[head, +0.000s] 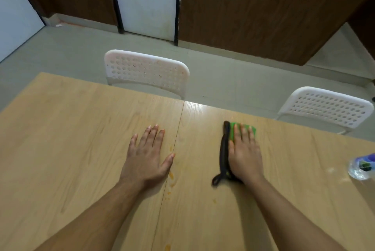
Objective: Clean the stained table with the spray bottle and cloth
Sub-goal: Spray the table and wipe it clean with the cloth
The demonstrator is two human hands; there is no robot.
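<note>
Both hands flat, fingers straight: left hand pressing counter, right hand half-hiding blurred green cloth; spray bottle cut off at right edge.

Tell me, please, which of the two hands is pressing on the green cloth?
The right hand is: its straight fingers lie flat on the green cloth. The left hand rests spread on the bare table, beside the orange stains.

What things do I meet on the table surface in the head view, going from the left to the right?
left hand → orange stains along the table seam → green cloth with a dark edge, under the right hand → spray bottle at the right edge.
</note>
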